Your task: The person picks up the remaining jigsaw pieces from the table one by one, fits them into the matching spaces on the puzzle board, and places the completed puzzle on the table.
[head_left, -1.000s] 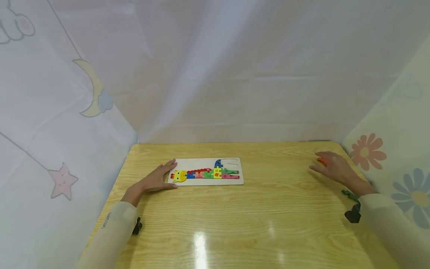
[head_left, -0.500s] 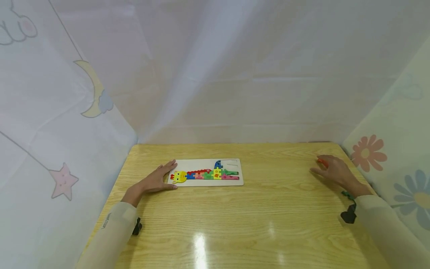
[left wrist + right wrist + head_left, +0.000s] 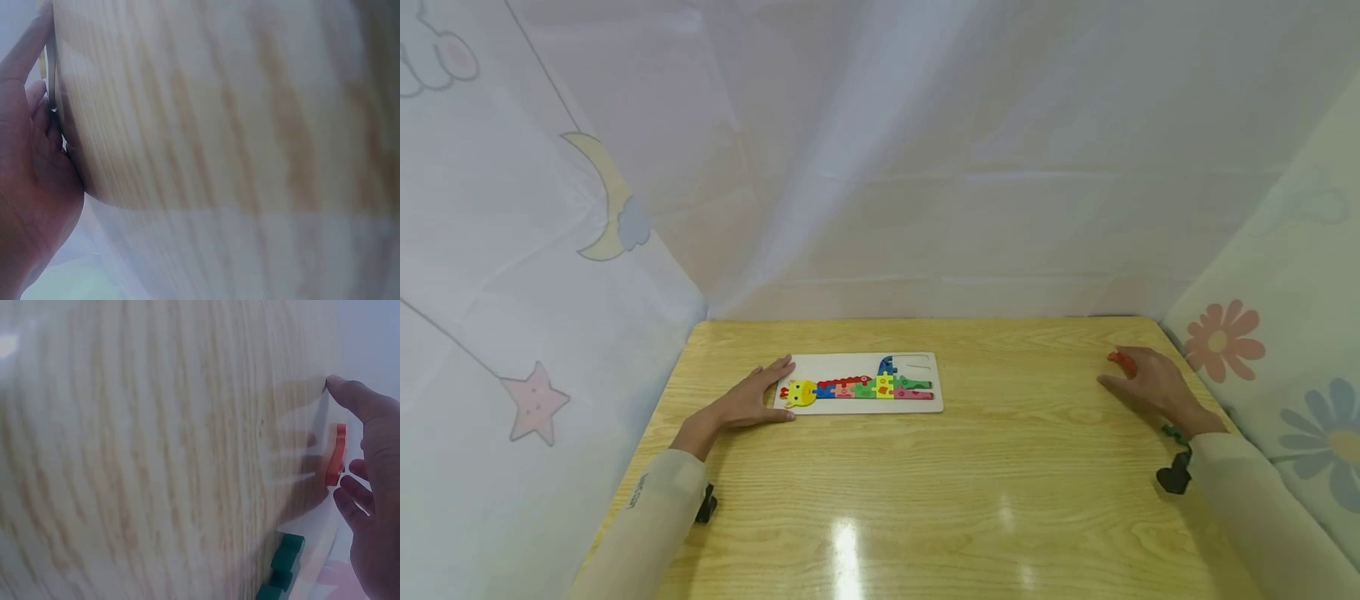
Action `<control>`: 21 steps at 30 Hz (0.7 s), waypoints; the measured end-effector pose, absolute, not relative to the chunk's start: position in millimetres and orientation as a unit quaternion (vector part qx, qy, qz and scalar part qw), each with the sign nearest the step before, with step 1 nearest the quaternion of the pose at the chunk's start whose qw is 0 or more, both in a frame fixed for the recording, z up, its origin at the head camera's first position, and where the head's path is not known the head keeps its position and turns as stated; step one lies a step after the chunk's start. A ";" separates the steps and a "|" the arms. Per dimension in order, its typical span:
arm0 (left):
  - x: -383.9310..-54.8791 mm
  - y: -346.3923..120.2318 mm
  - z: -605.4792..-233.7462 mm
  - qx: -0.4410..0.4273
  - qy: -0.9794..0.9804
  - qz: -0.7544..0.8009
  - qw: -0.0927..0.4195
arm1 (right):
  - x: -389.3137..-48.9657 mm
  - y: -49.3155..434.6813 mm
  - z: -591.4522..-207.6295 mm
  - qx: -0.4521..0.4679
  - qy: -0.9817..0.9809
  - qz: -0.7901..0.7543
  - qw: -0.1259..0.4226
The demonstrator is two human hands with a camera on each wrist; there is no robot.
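Note:
My left hand [image 3: 748, 402] rests at the left end of a white puzzle board [image 3: 842, 364], thumb along the near edge, forefinger over the far corner. A colourful giraffe made of jigsaw pieces [image 3: 883, 386] lies in the board; an outlined leg space shows at its upper right. Far to the right, my right hand [image 3: 1153, 385] is over the table beside a small orange-red puzzle piece [image 3: 1122, 362]. In the right wrist view, the thumb is apart from this orange-red piece [image 3: 337, 456], with the other fingers close behind it; contact is unclear.
A green puzzle piece [image 3: 1175, 432] lies by the right wrist, and its bumpy edge shows in the right wrist view. Black wrist cameras hang under both sleeves. The wooden table [image 3: 985, 467] is bordered by printed cloth walls at left, back and right.
My right hand has shifted slightly right and toward me, uncovering more of the orange-red piece. The left hand and the puzzle board stay where they were.

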State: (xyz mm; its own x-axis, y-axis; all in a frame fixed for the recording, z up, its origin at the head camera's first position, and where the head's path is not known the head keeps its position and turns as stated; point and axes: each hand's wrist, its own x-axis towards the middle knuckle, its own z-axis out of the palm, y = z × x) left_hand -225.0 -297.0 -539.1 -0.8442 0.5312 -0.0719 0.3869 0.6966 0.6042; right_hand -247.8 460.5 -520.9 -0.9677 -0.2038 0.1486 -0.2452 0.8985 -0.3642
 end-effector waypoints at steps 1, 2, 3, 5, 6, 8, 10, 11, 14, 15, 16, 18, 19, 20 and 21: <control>-225.1 -296.7 -538.5 0.251 0.913 0.298 0.122 | -247.6 461.3 -521.4 0.111 -0.973 0.197 0.052; -225.3 -296.6 -537.9 0.251 0.913 0.299 0.123 | -247.3 461.9 -521.9 0.108 -0.972 0.200 0.052; -225.3 -296.4 -537.4 0.250 0.912 0.301 0.125 | -247.1 462.6 -522.6 0.105 -0.972 0.202 0.052; -225.3 -296.0 -536.5 0.249 0.912 0.301 0.126 | -247.2 464.0 -524.0 0.097 -0.973 0.205 0.051; -225.5 -296.1 -536.4 0.249 0.912 0.300 0.126 | -247.5 464.6 -524.7 0.092 -0.973 0.206 0.049; -225.3 -296.2 -536.8 0.248 0.913 0.299 0.124 | -247.8 465.6 -526.4 0.088 -0.973 0.206 0.050; -225.1 -296.3 -537.0 0.248 0.914 0.297 0.124 | -248.5 466.3 -527.0 0.084 -0.974 0.205 0.047; -225.0 -296.4 -537.1 0.248 0.914 0.296 0.124 | -248.7 466.4 -526.9 0.083 -0.974 0.205 0.045; -225.2 -296.1 -537.2 0.249 0.914 0.296 0.122 | -248.8 466.9 -526.6 0.083 -0.972 0.217 0.041; -225.3 -296.1 -537.4 0.248 0.915 0.295 0.121 | -248.8 467.1 -526.6 0.083 -0.971 0.221 0.041; -225.6 -296.1 -537.6 0.248 0.915 0.294 0.120 | -248.8 467.4 -526.6 0.084 -0.970 0.226 0.042; -226.1 -296.1 -538.3 0.249 0.915 0.293 0.119 | -248.2 467.7 -526.5 0.087 -0.967 0.235 0.043; -226.3 -296.1 -538.7 0.249 0.915 0.293 0.119 | -248.0 468.0 -526.7 0.088 -0.966 0.238 0.045; -226.5 -296.1 -539.1 0.249 0.915 0.293 0.120 | -247.9 468.3 -527.1 0.089 -0.966 0.239 0.048; -226.8 -296.1 -539.5 0.249 0.915 0.293 0.122 | -247.6 468.5 -527.4 0.091 -0.965 0.241 0.049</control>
State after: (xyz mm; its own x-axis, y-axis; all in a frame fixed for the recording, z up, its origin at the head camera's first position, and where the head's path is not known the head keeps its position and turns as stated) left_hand -226.8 -296.1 -539.5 -0.8466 0.5265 -0.0774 0.3840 0.7050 0.5962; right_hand -247.6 468.5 -527.4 -0.9786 -0.1519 0.1389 -0.1993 0.8675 -0.4558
